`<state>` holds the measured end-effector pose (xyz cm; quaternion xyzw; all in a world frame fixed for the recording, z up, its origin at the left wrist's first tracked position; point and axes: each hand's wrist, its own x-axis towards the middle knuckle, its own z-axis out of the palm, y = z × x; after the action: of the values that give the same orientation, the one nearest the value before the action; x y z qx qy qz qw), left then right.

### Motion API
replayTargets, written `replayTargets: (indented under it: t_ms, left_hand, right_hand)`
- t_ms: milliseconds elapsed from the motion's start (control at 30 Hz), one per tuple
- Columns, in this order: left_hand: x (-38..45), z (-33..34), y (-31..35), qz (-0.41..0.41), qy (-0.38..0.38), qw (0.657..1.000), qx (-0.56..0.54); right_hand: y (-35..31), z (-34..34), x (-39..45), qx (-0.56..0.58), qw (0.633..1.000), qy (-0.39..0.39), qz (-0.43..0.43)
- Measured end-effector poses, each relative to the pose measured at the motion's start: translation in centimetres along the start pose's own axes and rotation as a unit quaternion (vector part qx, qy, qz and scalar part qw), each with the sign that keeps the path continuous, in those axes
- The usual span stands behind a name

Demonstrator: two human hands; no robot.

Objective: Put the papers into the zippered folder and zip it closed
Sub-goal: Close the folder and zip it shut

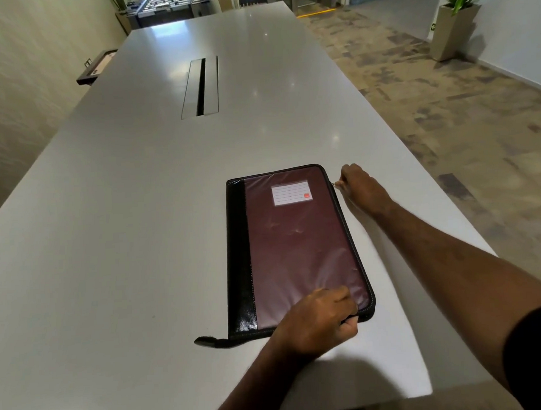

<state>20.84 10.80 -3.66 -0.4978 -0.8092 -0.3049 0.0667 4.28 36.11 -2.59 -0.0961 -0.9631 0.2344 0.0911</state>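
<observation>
Right hand (356,185): fingers pinched on small metal zip pull (335,184), far right edge of folder (296,250). Left hand (319,322): fingers curled over near right corner of folder, gripping it. Folder: closed, flat on table (109,227), near its right edge; glossy maroon cover, black spine strip, black zipped border, rounded corners, white lined label (291,194) under clear pocket. Table: long, pale grey, smooth, reflective; dark slot (200,87) with lid at centre. Room: patchy carpet (444,104), potted plant (459,20) in tall square planter, football table (167,6) at far end.
</observation>
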Motion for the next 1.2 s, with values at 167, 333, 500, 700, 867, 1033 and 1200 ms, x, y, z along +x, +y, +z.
replayTargets:
  t_ms: [167, 333, 500, 700, 867, 1033, 1200]
  left_hand:
    - [0.0, 0.4, -0.3, 0.006, -0.011, 1.000, -0.004]
    - [-0.1, 0.2, -1.0, 0.039, -0.030, 0.999, -0.023]
    - [0.1, -0.4, -1.4, 0.039, -0.064, 0.996, -0.052]
    - [3.1, -2.8, -3.2, 0.021, -0.020, 0.994, -0.105]
    - [9.4, -5.4, -8.4, -0.079, 0.000, 0.994, -0.070]
    - [15.9, -6.2, -14.8, -0.153, 0.043, 0.987, -0.018]
    - [21.5, -5.5, -19.6, -0.249, -0.020, 0.968, 0.034]
  right_hand:
    - [-0.4, 0.4, 2.5, -0.003, 1.000, -0.005, 0.001]
    - [-1.1, 0.5, 4.7, -0.008, 1.000, -0.016, -0.021]
    - [-0.7, 0.5, 5.8, -0.009, 0.999, -0.024, -0.041]
    - [0.5, 0.5, 6.5, 0.040, 0.998, -0.029, -0.048]
    - [1.0, 0.1, 7.5, 0.082, 0.992, -0.055, -0.072]
    - [1.6, -0.1, 8.2, 0.127, 0.986, -0.071, -0.077]
    - [1.6, -0.2, 8.6, 0.202, 0.975, -0.086, -0.041]
